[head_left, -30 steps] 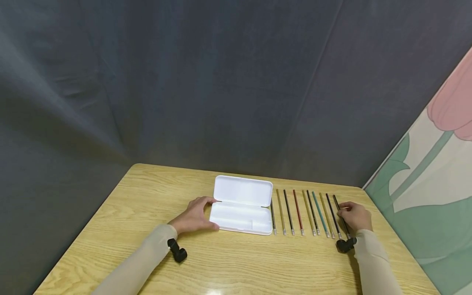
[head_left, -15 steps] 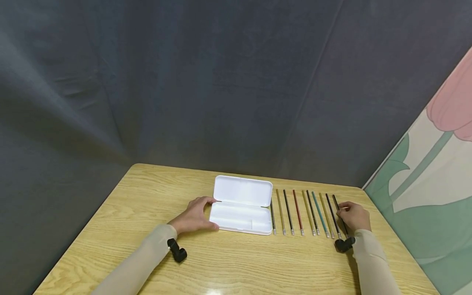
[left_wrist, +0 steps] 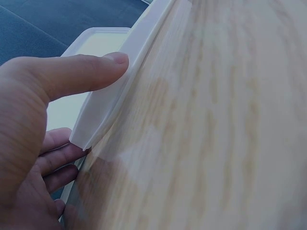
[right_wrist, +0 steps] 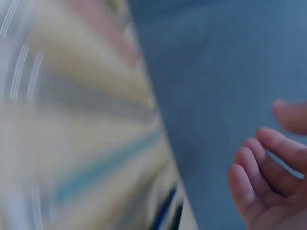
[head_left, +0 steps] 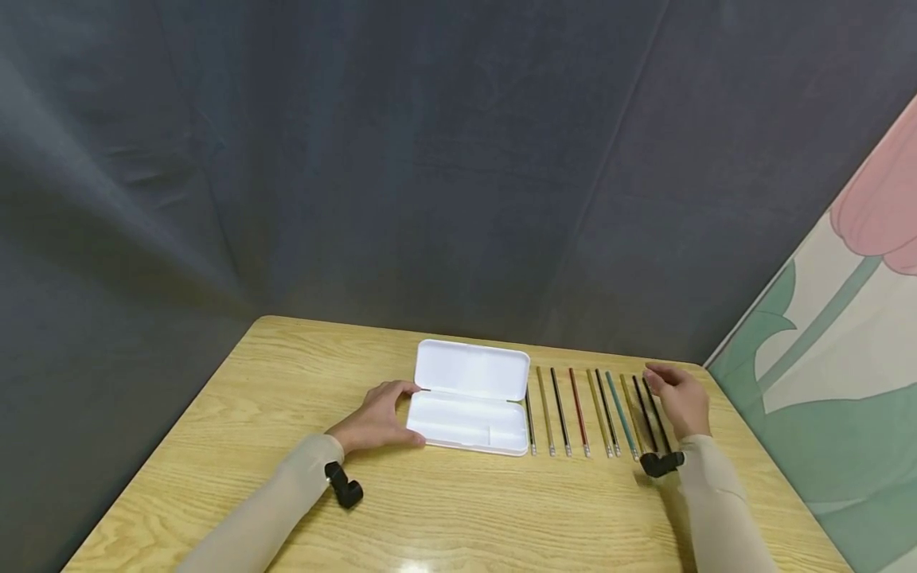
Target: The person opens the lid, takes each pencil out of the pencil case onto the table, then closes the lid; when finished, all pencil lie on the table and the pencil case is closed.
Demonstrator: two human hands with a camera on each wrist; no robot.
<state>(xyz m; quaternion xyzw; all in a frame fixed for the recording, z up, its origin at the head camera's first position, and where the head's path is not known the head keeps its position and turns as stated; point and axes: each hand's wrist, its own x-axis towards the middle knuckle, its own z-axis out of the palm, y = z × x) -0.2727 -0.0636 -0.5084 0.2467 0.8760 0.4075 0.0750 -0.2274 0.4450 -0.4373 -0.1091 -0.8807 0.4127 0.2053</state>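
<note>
1. The left hand (head_left: 377, 419) grips the left end of the white case (head_left: 469, 396): in the left wrist view the thumb (left_wrist: 81, 72) lies over the rim of the tray and the fingers (left_wrist: 60, 155) curl under its corner.
2. The case lies open on the wooden table (head_left: 286, 477), near the middle. Its lid is folded back flat on the far side and the tray is on the near side.
3. The right hand (head_left: 677, 395) hovers above the right end of a row of pencils (head_left: 598, 410). Its fingers are loosely apart and hold nothing. In the right wrist view the curled fingertips (right_wrist: 261, 160) show bare against the dark cloth; the rest of that view is too blurred to read.
4. The pencils lie side by side just to the right of the case, pointing away from the person. I count about 9: black, tan, red and teal ones. The black pencil (head_left: 655, 414) at the right end lies right under the hand.
5. Both forearms wear beige sleeves (head_left: 286, 501), each with a small black camera mount at the wrist.
6. A dark grey cloth (head_left: 430, 159) hangs behind the table. A panel painted with a pink flower (head_left: 845, 318) stands to the right.
</note>
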